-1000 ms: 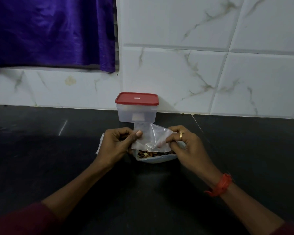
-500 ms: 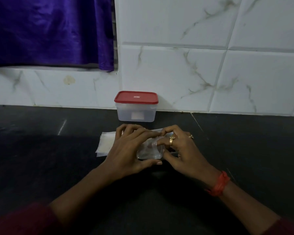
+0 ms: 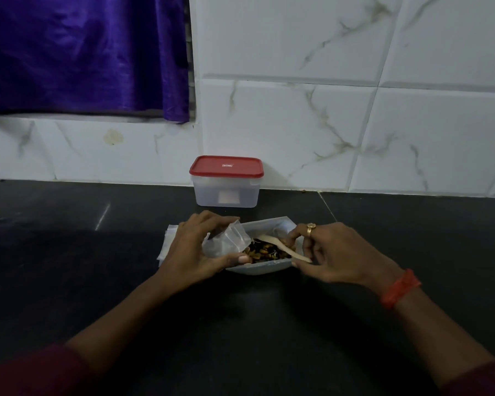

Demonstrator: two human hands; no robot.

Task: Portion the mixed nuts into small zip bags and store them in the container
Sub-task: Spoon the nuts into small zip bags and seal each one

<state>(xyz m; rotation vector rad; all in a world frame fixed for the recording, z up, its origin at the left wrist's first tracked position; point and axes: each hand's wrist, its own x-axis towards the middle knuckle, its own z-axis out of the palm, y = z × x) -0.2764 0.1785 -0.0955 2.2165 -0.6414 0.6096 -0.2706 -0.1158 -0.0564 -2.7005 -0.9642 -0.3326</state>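
The left hand [image 3: 192, 252] is curled round a small clear plastic zip bag [image 3: 226, 242], presumably readied for filling. A pale flat spoon [image 3: 280, 247] is pinched by the right hand [image 3: 335, 252] over brown mixed nuts [image 3: 265, 251] in a shallow grey tray [image 3: 257, 270], located just in front of the lidded, red-topped translucent container [image 3: 226, 192].
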